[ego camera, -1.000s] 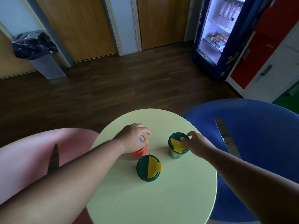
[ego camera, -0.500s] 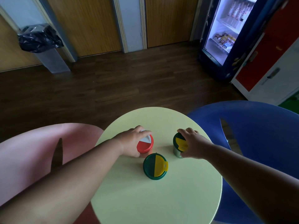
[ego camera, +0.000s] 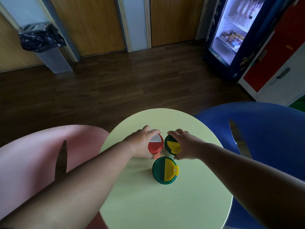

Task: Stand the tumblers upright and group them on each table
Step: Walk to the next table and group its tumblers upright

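Fingers (ego camera: 154, 132) of the left hand (ego camera: 140, 144) are wrapped around the red-lidded tumbler (ego camera: 155, 144), curled over its far rim, while the right hand (ego camera: 184, 145) is closed on the green-and-yellow-lidded tumbler (ego camera: 172, 144), its fingers draped over the lid's far edge and its thumb low against the body. Both tumblers are held upright. Since half a second ago the two have been drawn inward: a clear gap was seen between them then, and now their lids stand just beside each other, possibly touching. A third tumbler (ego camera: 165, 171), green and yellow on top, stands upright and untouched at 6 o'clock from the pair, close against them. All three sit near the middle of the round pale tabletop (ego camera: 165, 209). A pink chair (ego camera: 33, 154) is seen at 9 o'clock from the tabletop, a blue chair (ego camera: 267, 129) at 3 o'clock.

Grouping on this tabletop is judged nearly complete; only release of both hands appears to be left here, after which any other table would be attended to.
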